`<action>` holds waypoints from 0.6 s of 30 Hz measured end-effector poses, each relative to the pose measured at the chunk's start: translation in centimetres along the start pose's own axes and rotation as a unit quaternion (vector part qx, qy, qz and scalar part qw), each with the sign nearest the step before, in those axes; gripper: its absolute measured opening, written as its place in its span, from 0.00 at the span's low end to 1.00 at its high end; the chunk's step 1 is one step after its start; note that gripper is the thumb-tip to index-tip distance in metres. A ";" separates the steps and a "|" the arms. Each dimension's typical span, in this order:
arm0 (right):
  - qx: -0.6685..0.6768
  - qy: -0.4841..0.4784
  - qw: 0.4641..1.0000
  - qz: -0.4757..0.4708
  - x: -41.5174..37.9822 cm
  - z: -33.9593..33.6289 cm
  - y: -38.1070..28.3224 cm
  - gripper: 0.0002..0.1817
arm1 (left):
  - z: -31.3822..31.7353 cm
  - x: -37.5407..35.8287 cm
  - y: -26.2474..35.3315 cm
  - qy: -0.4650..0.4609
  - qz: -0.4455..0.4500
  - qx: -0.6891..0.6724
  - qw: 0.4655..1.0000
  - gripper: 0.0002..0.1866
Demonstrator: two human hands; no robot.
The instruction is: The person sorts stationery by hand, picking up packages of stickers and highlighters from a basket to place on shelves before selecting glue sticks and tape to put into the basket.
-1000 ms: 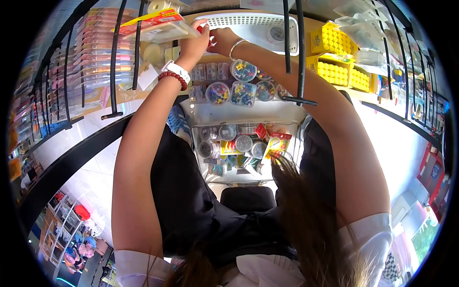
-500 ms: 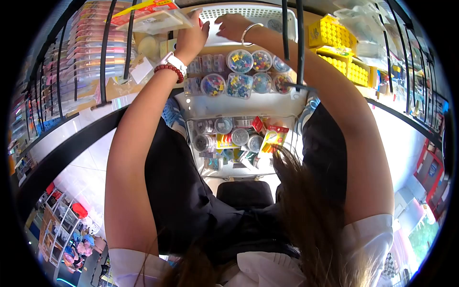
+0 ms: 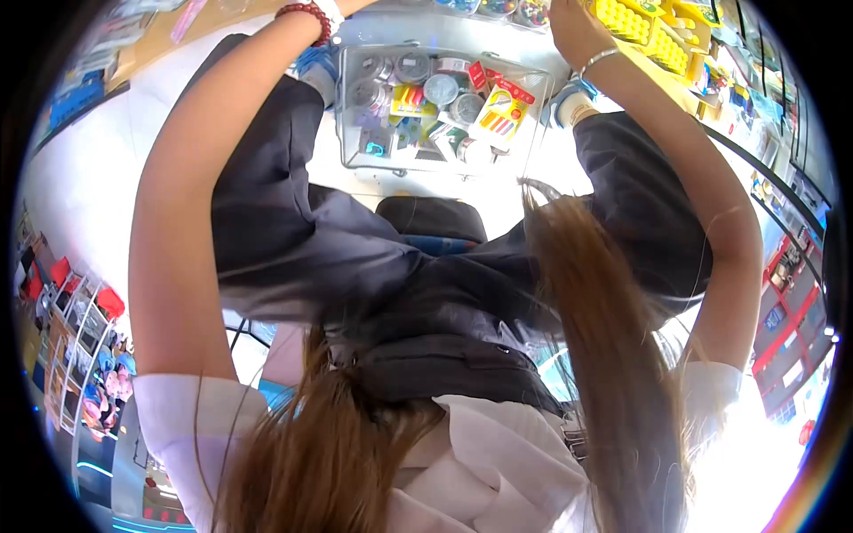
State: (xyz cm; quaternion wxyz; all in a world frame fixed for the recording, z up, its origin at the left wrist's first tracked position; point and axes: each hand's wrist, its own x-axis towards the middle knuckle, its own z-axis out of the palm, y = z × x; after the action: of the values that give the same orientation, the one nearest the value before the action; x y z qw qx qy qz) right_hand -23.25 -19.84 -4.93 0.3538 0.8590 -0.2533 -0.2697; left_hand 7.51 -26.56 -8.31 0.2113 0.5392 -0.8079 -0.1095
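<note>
At the top edge of the head view, the back of my left hand [image 3: 357,5] is barely inside the frame. Its fingers are cut off, so what it touches is hidden. A red bead bracelet [image 3: 306,12] and a white band circle that wrist. My right hand [image 3: 576,34], with a silver bangle [image 3: 601,60] behind it, reaches up between round tubs of small colourful pieces [image 3: 533,12] and yellow boxes [image 3: 626,21]. Its fingertips run out of the frame, and no held thing shows.
Below my hands stands a clear basket [image 3: 426,169] with several round lidded tubs [image 3: 442,90] and a yellow-and-red pack [image 3: 503,111]. My knees flank it. A dark shelf rail [image 3: 764,164] runs along the right. At far left is a white wire rack [image 3: 75,338].
The view has tilted down toward my lap, so the white tray and most tubs left the frame. My right hand has shifted rightward toward the yellow boxes. The left hand is now mostly cut off.
</note>
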 end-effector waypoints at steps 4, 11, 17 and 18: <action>0.468 -0.066 0.873 0.121 -2.4 -7.8 -3.9 0.06 | -3.3 -5.4 1.7 -0.101 -0.083 -0.048 0.990 0.34; 0.729 -0.015 0.658 0.190 4.8 -14.2 -15.4 0.11 | -0.8 -18.8 2.3 -0.096 -0.098 0.018 0.990 0.14; 0.734 0.025 0.617 0.282 13.4 -16.1 -24.4 0.27 | 2.9 -21.3 -0.8 -0.188 -0.202 0.010 0.961 0.12; 0.716 -0.010 0.631 0.300 13.8 -16.6 -24.2 0.27 | 3.4 -21.2 -1.3 -0.197 -0.214 -0.002 0.957 0.12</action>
State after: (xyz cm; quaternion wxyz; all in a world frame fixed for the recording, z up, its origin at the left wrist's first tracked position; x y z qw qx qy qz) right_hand 3.39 -5.62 -16.82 -0.3131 0.7163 -0.6141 0.1088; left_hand 14.03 -7.79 -16.64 0.0207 0.6667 -0.6989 -0.2581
